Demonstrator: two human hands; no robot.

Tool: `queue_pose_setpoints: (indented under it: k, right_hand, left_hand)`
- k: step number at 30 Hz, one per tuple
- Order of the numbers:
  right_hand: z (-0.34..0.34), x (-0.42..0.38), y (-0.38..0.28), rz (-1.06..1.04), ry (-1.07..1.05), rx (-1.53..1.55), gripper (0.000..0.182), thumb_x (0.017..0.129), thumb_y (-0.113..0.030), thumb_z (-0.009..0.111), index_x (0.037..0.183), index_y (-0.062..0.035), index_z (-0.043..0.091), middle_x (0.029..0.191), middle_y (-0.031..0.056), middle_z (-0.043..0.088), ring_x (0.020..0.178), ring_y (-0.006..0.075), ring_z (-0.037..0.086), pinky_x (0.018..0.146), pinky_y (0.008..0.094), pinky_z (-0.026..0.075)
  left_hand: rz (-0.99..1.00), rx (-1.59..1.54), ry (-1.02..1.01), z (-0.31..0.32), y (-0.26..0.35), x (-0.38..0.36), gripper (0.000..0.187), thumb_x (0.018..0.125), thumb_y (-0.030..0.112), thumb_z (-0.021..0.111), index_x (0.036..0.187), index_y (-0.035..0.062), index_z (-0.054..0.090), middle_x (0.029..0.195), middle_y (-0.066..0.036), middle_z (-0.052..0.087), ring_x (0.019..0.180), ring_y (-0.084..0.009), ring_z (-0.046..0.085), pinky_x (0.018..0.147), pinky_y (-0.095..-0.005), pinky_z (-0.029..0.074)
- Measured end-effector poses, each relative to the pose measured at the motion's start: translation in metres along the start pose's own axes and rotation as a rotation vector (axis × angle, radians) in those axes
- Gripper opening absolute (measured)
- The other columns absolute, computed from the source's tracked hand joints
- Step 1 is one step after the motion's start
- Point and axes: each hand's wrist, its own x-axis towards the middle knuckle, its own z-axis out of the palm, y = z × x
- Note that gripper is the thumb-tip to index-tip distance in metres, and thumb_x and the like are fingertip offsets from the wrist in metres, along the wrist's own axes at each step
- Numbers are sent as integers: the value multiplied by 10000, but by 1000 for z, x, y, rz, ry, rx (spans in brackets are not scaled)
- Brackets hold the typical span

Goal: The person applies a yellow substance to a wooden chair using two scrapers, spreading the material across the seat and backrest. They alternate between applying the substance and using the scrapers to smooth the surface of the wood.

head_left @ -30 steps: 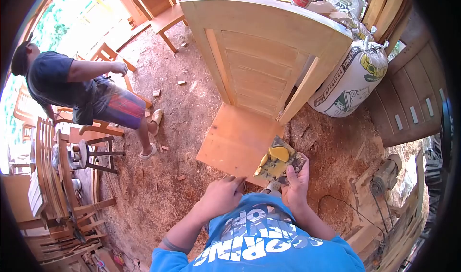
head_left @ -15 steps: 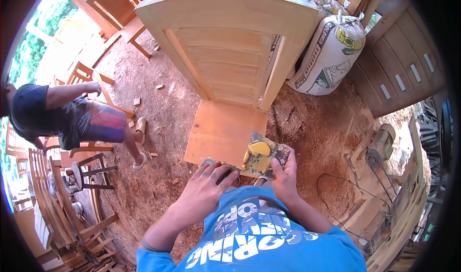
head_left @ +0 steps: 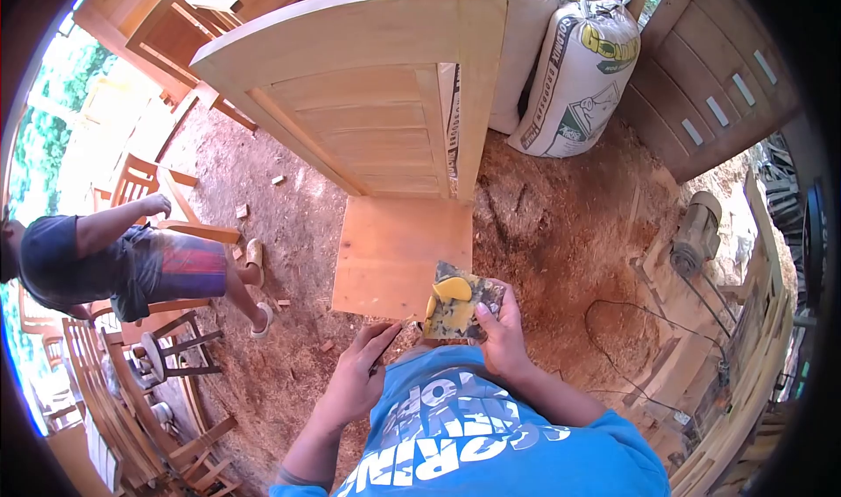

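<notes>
My right hand grips a square, stained board by its right edge, thumb on top. A thick dollop of yellow putty lies on the board's upper left part, with more smeared below it. Just left of the board, my left hand is closed around a thin, flat, dark-edged piece, mostly hidden by the fingers. Beyond both hands stands a wooden panelled door-like piece with a curved top edge. A flat wooden board lies at its foot, close to my hands.
Another person walks on the left among wooden chairs and a stool. Filled white sacks stand behind the panel. To the right are a dark slatted panel, a motor and a cable on the sawdust-covered ground.
My view has shifted, so the panel and sacks sit further left. My left hand has turned from palm-down to edge-on beside the putty board. The right hand keeps hold of the board.
</notes>
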Motion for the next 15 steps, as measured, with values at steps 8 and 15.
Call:
queue_pose_setpoints:
  k: [8, 15]
  right_hand:
    - [0, 3, -3, 38, -39, 55, 361, 955, 3, 485, 1299, -54, 394, 1181, 93, 563, 1070, 183, 584, 942, 360, 502]
    - [11, -1, -16, 116, -95, 119, 362, 967, 0, 455, 1316, -56, 375, 1236, 116, 542, 1120, 210, 573, 977, 395, 494]
  left_hand:
    - [87, 44, 194, 14, 0, -7, 635, 685, -195, 440, 1275, 2, 565, 1220, -191, 576, 828, -208, 595, 666, -269, 472]
    - [3, -177, 209, 11, -1, -20, 643, 683, -205, 453, 1274, 19, 570, 1234, -178, 578, 737, -151, 576, 639, -248, 464]
